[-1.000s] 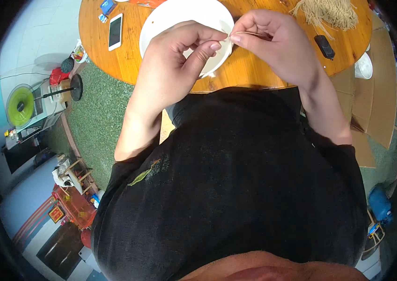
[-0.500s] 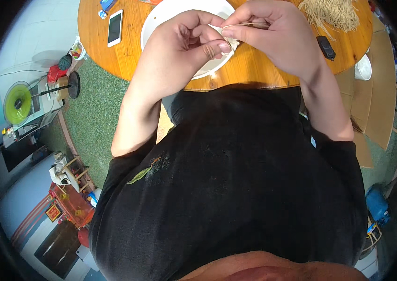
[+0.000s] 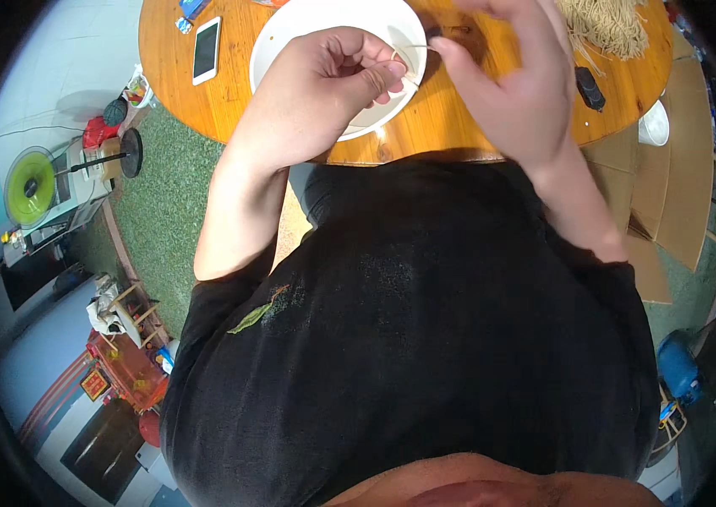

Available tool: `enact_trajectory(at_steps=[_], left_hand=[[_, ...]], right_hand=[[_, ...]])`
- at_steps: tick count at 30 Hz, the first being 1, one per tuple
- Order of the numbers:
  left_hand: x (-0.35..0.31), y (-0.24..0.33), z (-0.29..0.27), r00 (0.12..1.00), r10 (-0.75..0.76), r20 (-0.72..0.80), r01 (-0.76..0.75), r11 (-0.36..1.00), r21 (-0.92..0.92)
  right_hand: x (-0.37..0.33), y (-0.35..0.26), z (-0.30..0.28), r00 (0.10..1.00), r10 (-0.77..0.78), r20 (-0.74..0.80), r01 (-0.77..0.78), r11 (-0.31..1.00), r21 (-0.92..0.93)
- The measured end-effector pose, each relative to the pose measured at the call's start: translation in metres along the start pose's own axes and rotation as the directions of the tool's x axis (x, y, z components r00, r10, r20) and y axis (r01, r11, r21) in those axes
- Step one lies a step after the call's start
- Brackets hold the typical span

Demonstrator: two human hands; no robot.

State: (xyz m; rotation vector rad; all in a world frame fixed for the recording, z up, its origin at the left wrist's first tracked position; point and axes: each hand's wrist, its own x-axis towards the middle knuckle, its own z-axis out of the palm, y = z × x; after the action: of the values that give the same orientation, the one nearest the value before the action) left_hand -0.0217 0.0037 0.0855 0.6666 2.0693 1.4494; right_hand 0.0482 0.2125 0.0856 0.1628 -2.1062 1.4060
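Observation:
My left hand (image 3: 324,93) is closed in a pinch, thumb against fingers, over a white bowl (image 3: 273,63). It grips a thin beige cord (image 3: 413,46), with a small loop standing up by the fingertips. From there the cord runs right to the tip of my right thumb. My right hand (image 3: 514,84) is raised over the tabletop beside the bowl, somewhat blurred, its thumb apart from the lifted fingers. The upper frame edge cuts off part of those fingers. Something small and pale below my left fingertips is mostly hidden.
A bundle of beige cords (image 3: 607,25) lies at the far right of the round wooden table (image 3: 197,114), near a small black device (image 3: 590,88). On the left rests a white phone (image 3: 206,51). A green fan (image 3: 30,188) stands off left; flattened cardboard (image 3: 679,186) covers floor at right.
My right hand has moved right and opened away from my left hand, drawing apart from where both met. The left hand keeps its pinch, nearly in place. A length of cord now shows between them.

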Motion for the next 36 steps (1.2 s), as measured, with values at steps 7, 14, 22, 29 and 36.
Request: enact_trajectory(at_steps=[7,14,22,29,36], left_hand=[[0.001,0.003,0.002,0.999,-0.026,-0.032,0.028,0.998,0.05],[0.004,-0.002,0.003,0.997,-0.034,-0.068,0.036,0.999,0.037],[0.002,0.004,0.007,0.994,-0.019,-0.112,0.014,0.999,-0.044],[0.001,0.005,0.007,0.997,0.033,-0.067,-0.033,0.999,-0.004],[-0.005,0.019,0.018,0.993,-0.069,-0.094,0.036,0.947,-0.319]], right_hand=[[-0.036,0.029,0.006,0.924,-0.375,0.074,0.382,0.903,-0.196],[-0.031,0.014,0.014,0.946,-0.309,0.097,0.324,0.906,-0.274],[-0.024,0.014,0.016,0.933,-0.336,0.125,0.358,0.897,-0.26],[-0.026,0.019,0.021,0.971,-0.137,0.196,0.162,0.98,-0.118],[-0.034,0.035,0.012,0.908,0.174,0.381,-0.268,0.94,0.211]])
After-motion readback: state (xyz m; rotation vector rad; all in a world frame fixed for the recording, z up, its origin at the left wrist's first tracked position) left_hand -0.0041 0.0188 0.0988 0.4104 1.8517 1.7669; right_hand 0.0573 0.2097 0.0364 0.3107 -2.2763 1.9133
